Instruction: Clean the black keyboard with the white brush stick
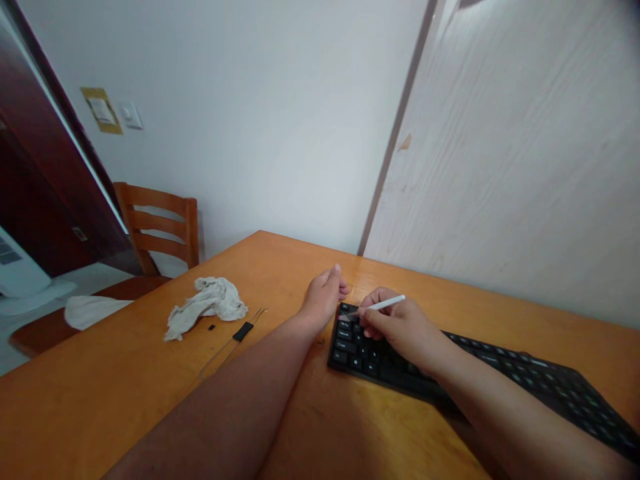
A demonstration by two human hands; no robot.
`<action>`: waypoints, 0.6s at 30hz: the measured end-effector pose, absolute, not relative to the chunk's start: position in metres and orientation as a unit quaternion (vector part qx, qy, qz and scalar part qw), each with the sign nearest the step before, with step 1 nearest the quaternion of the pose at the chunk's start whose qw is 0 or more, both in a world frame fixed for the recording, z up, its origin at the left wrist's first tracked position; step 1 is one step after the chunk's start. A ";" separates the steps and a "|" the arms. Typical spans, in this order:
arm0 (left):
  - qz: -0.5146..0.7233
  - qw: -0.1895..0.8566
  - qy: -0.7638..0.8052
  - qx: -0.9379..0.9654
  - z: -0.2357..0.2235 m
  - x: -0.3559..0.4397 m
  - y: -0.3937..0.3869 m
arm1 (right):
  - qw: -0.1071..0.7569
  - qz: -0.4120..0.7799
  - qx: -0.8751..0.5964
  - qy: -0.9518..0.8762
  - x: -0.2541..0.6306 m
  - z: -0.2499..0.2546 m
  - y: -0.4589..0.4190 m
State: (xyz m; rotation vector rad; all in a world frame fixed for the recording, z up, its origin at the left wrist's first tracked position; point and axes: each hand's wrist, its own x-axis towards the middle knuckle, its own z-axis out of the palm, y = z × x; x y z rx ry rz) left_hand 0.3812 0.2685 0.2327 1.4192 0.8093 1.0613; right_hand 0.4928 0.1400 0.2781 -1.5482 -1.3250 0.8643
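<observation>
Work seems unfinished: your right hand (398,325) pinches the white tool (387,303) over the keyboard (356,349), left end; your left hand (324,295), half-curled, looks empty.

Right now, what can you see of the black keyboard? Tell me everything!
The keyboard is long, black and plastic-looking, with rows of black keys carrying pale markings. It lies slanted across the wooden table. The right hand is over its left end, holding a white-handled tool at the keys; the forearm hides part of the middle. The left hand is beside its top-left corner; whether it touches is unclear.
</observation>
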 end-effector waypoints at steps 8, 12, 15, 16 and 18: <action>0.445 0.564 0.344 0.604 0.233 0.381 0.268 | 0.431 0.339 -0.652 -0.523 0.509 0.286 0.123; 0.443 0.565 0.340 0.607 0.231 0.381 0.270 | 0.421 0.328 -0.662 -0.526 0.520 0.286 0.115; 0.442 0.565 0.336 0.610 0.232 0.380 0.270 | 0.414 0.326 -0.667 -0.527 0.527 0.287 0.111; 0.443 0.565 0.335 0.610 0.232 0.380 0.269 | 0.411 0.325 -0.670 -0.526 0.529 0.288 0.109; 0.442 0.565 0.333 0.612 0.233 0.379 0.269 | 0.404 0.326 -0.674 -0.525 0.533 0.290 0.107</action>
